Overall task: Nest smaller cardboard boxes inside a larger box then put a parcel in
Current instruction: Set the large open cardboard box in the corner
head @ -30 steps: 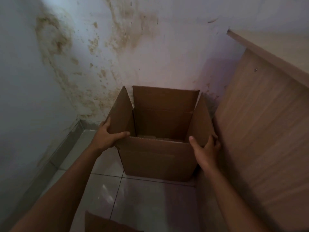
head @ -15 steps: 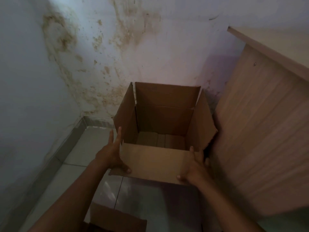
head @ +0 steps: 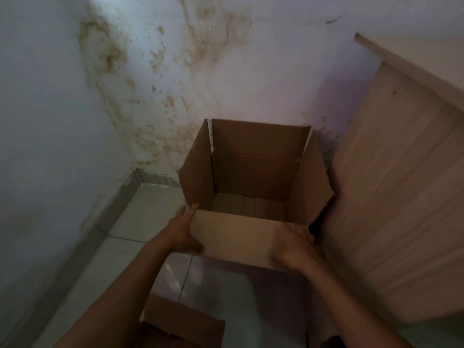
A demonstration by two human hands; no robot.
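Both hands, left hand (head: 184, 232) and right hand (head: 295, 243), press the big box's (head: 253, 172) near flap outward, fingers gripping it. Next, I judge: fetch the smaller box (head: 183, 322) at 6 o'clock.

A corner is formed by two pale walls (head: 50, 96), the far one marked by brown damp stains (head: 110, 54). A grey skirting (head: 113, 197) is run along their base. The floor (head: 140, 222) is laid with glossy light tiles. A light wooden cabinet (head: 401, 184) is set at the right.
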